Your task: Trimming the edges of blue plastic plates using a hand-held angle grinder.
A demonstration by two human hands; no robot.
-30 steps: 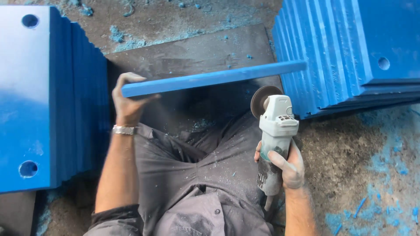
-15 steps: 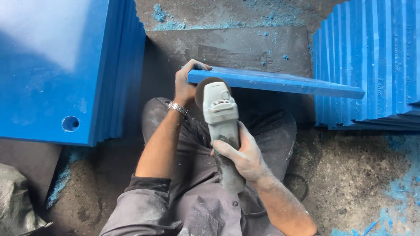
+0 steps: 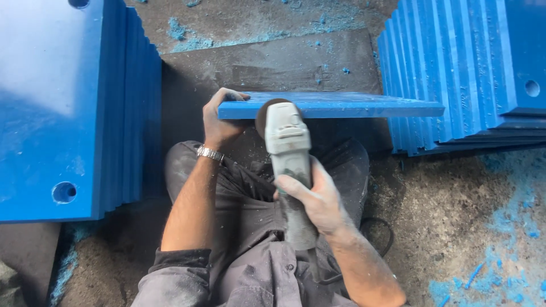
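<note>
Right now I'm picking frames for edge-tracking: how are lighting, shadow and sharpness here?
Head view: sharp overall, no motion blur; daylight sheen washes the left plate stack; deep shadow beneath the held blue plate; left hand, right hand and grinder evenly lit.

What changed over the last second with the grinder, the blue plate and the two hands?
The right hand swung the angle grinder from out at the right to the middle, bringing its disc up to the near edge of the blue plate, close to the left hand. The plate's angle in the frame shifted, but the head moved as well. Unchanged: the left hand grips the plate's left end, the right hand holds the grinder, and blue plate stacks stand on both sides.
</note>
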